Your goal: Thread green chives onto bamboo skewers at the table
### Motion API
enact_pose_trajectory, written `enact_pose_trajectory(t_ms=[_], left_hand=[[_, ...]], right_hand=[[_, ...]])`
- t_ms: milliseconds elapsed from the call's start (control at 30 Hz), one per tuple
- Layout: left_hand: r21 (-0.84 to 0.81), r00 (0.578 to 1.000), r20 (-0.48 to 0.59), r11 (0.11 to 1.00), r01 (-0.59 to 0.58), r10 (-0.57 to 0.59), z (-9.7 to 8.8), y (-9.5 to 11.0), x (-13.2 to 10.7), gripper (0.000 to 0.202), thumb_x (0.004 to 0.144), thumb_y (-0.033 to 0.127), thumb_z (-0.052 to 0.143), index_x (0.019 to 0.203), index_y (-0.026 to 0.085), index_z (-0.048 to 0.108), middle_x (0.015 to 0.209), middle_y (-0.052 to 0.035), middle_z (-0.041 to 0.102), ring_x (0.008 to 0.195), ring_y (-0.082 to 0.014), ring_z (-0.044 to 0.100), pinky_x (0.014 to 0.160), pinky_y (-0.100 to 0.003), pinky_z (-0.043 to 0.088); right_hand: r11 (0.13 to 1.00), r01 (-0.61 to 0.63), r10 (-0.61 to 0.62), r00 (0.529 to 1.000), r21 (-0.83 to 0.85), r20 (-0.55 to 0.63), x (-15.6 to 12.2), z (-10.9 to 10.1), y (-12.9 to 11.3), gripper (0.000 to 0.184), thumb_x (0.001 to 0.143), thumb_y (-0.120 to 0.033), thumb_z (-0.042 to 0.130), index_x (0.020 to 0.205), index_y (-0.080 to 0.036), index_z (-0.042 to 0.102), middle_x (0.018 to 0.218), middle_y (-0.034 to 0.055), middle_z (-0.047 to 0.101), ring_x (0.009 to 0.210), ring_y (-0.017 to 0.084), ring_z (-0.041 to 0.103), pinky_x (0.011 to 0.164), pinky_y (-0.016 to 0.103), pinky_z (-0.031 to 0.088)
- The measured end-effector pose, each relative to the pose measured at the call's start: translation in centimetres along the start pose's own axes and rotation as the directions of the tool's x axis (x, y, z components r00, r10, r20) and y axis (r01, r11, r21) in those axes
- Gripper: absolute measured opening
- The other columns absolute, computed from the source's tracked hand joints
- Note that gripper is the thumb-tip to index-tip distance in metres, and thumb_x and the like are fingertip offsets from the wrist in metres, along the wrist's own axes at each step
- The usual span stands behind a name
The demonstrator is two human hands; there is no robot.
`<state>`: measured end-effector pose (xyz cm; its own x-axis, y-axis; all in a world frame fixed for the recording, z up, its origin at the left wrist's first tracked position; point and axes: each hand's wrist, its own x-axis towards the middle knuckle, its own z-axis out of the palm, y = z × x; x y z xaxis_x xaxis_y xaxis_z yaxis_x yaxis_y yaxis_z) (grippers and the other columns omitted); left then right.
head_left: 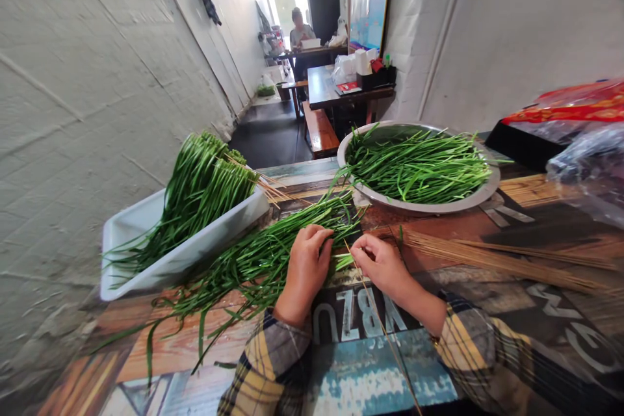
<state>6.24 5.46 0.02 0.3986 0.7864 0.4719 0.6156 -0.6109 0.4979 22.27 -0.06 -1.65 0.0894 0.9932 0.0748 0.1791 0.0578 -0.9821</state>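
A loose pile of garlic chives (263, 250) lies across the patterned table in the middle. My left hand (308, 263) is closed over its near right part, and pale stalk ends (344, 262) stick out to the right from under the fingers. Just beside it, my right hand (383, 265) pinches a thin bamboo skewer (375, 312) near its upper end. The skewer slants down toward the bottom edge of the view. Its tip rises between the two hands, close to the stalks. My fingertips partly hide the grip on the chives.
At left, a white tray (229, 234) holds skewered chives. A metal basin (492, 185) of loose chives stands at the back right. Loose skewers (497, 257) lie right, near plastic bags (592, 159). Farther off, a person (301, 32) sits behind another table (322, 88).
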Motion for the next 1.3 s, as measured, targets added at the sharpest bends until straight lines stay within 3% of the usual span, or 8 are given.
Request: enact_pose_trajectory(t_ms=[200, 333, 500, 667, 833, 933, 1133, 1300], left_hand=[[0.107, 0.993, 0.112, 0.994, 0.026, -0.038, 0.2, 0.1, -0.1, 0.008, 0.082, 0.018, 0.061, 0.082, 0.018, 0.069, 0.082, -0.0054, 0.061, 0.081, -0.0187, 0.058, 0.072, -0.031, 0.046], [0.081, 0.996, 0.07, 0.996, 0.041, -0.047, 0.0, 0.4, 0.0, 0.012, 0.082, 0.014, 0.056, 0.073, 0.017, 0.063, 0.081, -0.0047, 0.059, 0.081, -0.0184, 0.056, 0.073, -0.03, 0.044], [-0.164, 0.996, -0.044, 0.984, 0.074, -0.082, -0.1, 0.3, 0.3, 0.01, 0.079, 0.011, 0.053, 0.072, 0.016, 0.057, 0.082, -0.0048, 0.061, 0.081, -0.0168, 0.057, 0.075, -0.028, 0.044], [-0.33, 0.969, 0.019, 0.914, 0.238, -0.246, -0.1, 0.5, 0.3, 0.011, 0.078, 0.011, 0.052, 0.08, 0.015, 0.062, 0.076, -0.0024, 0.063, 0.069, -0.0144, 0.057, 0.065, -0.025, 0.043], [-0.489, 0.948, 0.077, 0.817, 0.307, -0.31, -0.2, 0.8, 0.2, 0.019, 0.082, 0.019, 0.055, 0.096, 0.013, 0.066, 0.089, -0.0063, 0.068, 0.081, -0.017, 0.062, 0.073, -0.027, 0.046], [-0.466, 0.959, 0.067, 0.841, 0.274, -0.275, -0.4, 0.8, 0.2, 0.024, 0.083, 0.024, 0.059, 0.104, 0.015, 0.068, 0.091, -0.0065, 0.068, 0.085, -0.0178, 0.061, 0.076, -0.028, 0.045], [-0.405, 0.976, 0.002, 0.893, 0.199, -0.216, -0.7, 0.7, 0.0, 0.016, 0.085, 0.026, 0.059, 0.086, 0.017, 0.073, 0.075, -0.0033, 0.059, 0.073, -0.0152, 0.055, 0.066, -0.026, 0.041], [-0.481, 0.984, -0.023, 0.865, 0.144, -0.177, -1.3, 1.4, 0.2, 0.013, 0.084, 0.023, 0.06, 0.076, 0.016, 0.067, 0.088, -0.0058, 0.063, 0.087, -0.0171, 0.059, 0.08, -0.028, 0.044]], right_hand=[[0.998, 0.043, -0.043, 0.999, -0.04, -0.018, 0.0, 0.1, 0.2, 0.013, 0.083, -0.026, 0.052, 0.073, -0.018, 0.055, 0.055, -0.0047, 0.049, 0.049, 0.01, 0.046, 0.046, 0.021, 0.038], [0.997, 0.045, -0.047, 0.999, -0.061, -0.023, 0.0, 0.1, 0.4, 0.014, 0.083, -0.027, 0.052, 0.073, -0.018, 0.055, 0.054, -0.0053, 0.048, 0.049, 0.01, 0.045, 0.046, 0.021, 0.037], [0.999, 0.004, -0.004, 1.0, -0.051, -0.01, 0.1, 0.1, 0.4, 0.015, 0.083, -0.031, 0.053, 0.076, -0.019, 0.056, 0.056, -0.0043, 0.05, 0.05, 0.011, 0.048, 0.046, 0.021, 0.037], [0.998, -0.03, 0.029, 0.999, 0.059, 0.025, 0.0, 0.1, 0.0, 0.019, 0.084, -0.037, 0.054, 0.078, -0.019, 0.055, 0.054, -0.0056, 0.048, 0.047, 0.01, 0.044, 0.044, 0.021, 0.036], [0.999, 0.011, -0.011, 1.0, 0.046, 0.002, -0.1, 0.0, -0.3, 0.022, 0.085, -0.038, 0.055, 0.078, -0.017, 0.057, 0.056, -0.0053, 0.047, 0.049, 0.01, 0.044, 0.046, 0.021, 0.035], [0.999, 0.054, -0.054, 0.999, 0.005, -0.005, -0.3, -0.1, -0.4, 0.02, 0.085, -0.035, 0.055, 0.078, -0.017, 0.059, 0.057, -0.0049, 0.048, 0.05, 0.01, 0.044, 0.048, 0.022, 0.035], [0.998, 0.061, -0.061, 0.998, -0.009, -0.005, -0.7, -0.1, -1.2, 0.018, 0.084, -0.033, 0.056, 0.078, -0.017, 0.061, 0.058, -0.004, 0.049, 0.051, 0.01, 0.045, 0.048, 0.022, 0.034], [0.992, -0.019, 0.017, 1.0, 0.122, 0.015, -0.6, -0.1, -1.9, 0.027, 0.08, -0.037, 0.058, 0.093, -0.014, 0.064, 0.059, -0.0038, 0.05, 0.049, 0.01, 0.045, 0.047, 0.022, 0.036]])
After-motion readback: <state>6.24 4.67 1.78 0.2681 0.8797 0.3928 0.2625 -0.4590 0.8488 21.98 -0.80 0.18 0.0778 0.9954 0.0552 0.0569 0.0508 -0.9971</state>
